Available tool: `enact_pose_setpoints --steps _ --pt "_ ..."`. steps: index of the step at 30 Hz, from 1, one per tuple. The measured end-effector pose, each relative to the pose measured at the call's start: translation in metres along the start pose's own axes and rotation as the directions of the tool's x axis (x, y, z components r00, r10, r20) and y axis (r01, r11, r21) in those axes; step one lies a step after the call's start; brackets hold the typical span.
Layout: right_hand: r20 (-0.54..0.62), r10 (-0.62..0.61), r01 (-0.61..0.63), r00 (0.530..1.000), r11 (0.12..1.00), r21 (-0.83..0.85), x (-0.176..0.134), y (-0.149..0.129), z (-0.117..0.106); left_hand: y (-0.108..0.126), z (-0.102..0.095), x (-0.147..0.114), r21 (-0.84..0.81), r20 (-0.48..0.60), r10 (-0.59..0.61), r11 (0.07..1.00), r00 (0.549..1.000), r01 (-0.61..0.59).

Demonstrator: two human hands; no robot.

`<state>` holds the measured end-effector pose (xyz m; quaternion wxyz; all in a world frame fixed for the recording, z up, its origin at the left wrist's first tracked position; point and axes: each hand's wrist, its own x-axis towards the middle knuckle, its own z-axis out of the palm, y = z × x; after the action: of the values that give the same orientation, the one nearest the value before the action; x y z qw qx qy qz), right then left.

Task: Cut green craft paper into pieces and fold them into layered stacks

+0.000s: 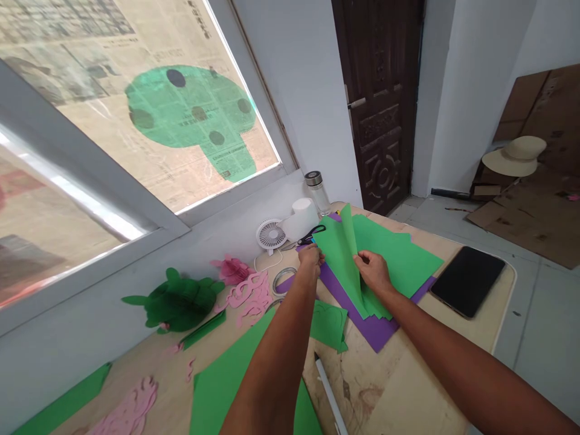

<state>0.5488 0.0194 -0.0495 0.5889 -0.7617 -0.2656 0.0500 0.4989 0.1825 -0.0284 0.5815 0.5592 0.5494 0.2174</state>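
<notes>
Right hand (374,272) pinching 1 raised green sheet (348,235)

Near, a white pen (330,396) is lying flat. Beyond it, right of centre, the sheet is bending upward over a green stack (394,241) on purple paper (376,339). At its left edge the left hand (310,257) is resting; its grip cannot be told. Uneven pulling would risk creasing the sheet or dragging neighbours along.

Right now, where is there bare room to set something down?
Bare tabletop lies between white pen and right forearm, and between that forearm and the black device. Crowded: green paper at the right hand; fan and pink cutouts along the wall.
</notes>
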Motion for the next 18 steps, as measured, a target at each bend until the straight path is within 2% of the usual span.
enact_pose_setpoints --steps 7,13,18 --pt "-0.007 -0.014 0.014 1.000 1.000 -0.008 0.000 -0.003 -0.001 0.000 0.004 -0.002 0.166 -0.055 0.138 0.978 0.989 -0.127" --pt "-0.008 -0.017 0.017 1.000 1.000 -0.015 0.000 -0.003 -0.001 -0.008 0.005 -0.008 0.337 -0.015 0.185 0.926 0.983 -0.170" --pt "-0.005 -0.021 0.020 1.000 0.999 -0.026 0.000 -0.001 -0.001 -0.006 0.004 -0.013 0.457 -0.002 0.212 0.869 0.977 -0.187"
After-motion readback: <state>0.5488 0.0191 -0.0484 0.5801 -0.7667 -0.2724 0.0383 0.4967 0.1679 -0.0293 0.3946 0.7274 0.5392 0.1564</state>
